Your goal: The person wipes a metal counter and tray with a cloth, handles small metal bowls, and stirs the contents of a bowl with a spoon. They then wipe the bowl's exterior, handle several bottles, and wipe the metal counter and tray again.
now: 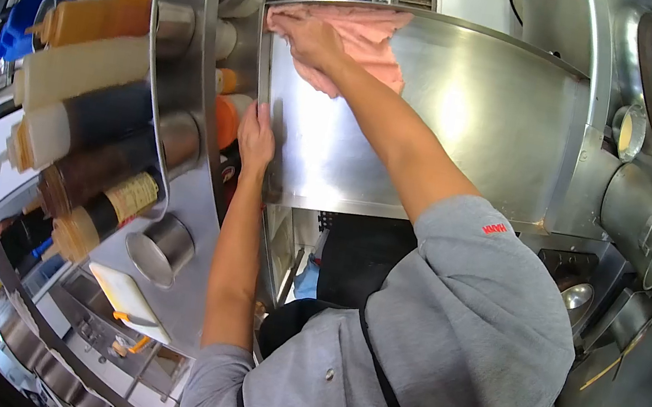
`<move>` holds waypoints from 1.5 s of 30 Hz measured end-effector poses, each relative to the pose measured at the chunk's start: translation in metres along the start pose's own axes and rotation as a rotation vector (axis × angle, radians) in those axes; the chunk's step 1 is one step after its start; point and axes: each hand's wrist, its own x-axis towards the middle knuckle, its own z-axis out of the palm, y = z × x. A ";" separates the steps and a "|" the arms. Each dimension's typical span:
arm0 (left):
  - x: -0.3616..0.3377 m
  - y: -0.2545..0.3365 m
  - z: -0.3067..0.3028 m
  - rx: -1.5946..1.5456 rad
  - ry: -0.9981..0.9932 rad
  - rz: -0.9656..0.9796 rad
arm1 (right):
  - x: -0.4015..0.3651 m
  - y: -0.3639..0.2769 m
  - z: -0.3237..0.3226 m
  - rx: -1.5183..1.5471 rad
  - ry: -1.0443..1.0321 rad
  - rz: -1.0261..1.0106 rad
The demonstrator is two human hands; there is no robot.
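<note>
The flat stainless steel panel (458,122) is the biggest thing here. It spreads away from both my hands to the right, bright with glare, so I cannot read any marks on its surface. My own right forearm and grey sleeve lie across its middle and hide a long strip of it.

Left of my left hand, a curved steel shelf (189,97) carries a row of plastic squeeze bottles (92,64) in orange, cream and brown. Their far ends blur into the dark rim of the view, and their labels are too small to read. Far to the right of my grip, past the panel's raised side, a round steel canister (647,224) is partly cut off by the frame.

The crumpled pink cloth (370,36) sits at the panel's upper left corner, directly under my right hand (309,39). That hand presses down on it with the fingers bunched into the fabric. The cloth shows on both sides of the hand, and the part beneath my palm is hidden.

My left hand (255,139) is closed on the panel's left edge, below the cloth. The fingers wrap over the rim, and their tips are out of sight behind it.

The cloth touches the panel's top and left edges, so there is no room that way. To the right of it and below it lies open, bare steel as far as the side wall. The gap between the panel's left edge and the bottle shelf is narrow and crowded.
</note>
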 end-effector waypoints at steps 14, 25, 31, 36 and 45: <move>-0.009 -0.022 0.009 -0.405 0.466 0.013 | -0.195 -0.087 0.017 0.299 -0.282 -0.135; -0.032 -0.012 0.003 -0.404 0.420 -0.028 | -0.219 -0.080 -0.086 1.421 -0.274 0.562; -0.049 -0.015 0.011 -0.162 0.364 0.079 | -0.244 0.007 -0.254 1.709 0.061 0.550; -0.039 -0.024 0.015 -0.099 0.306 0.104 | -0.299 0.138 -0.365 0.925 0.166 0.814; -0.048 -0.006 0.018 0.120 0.345 0.162 | -0.313 0.182 -0.283 -0.797 0.369 0.698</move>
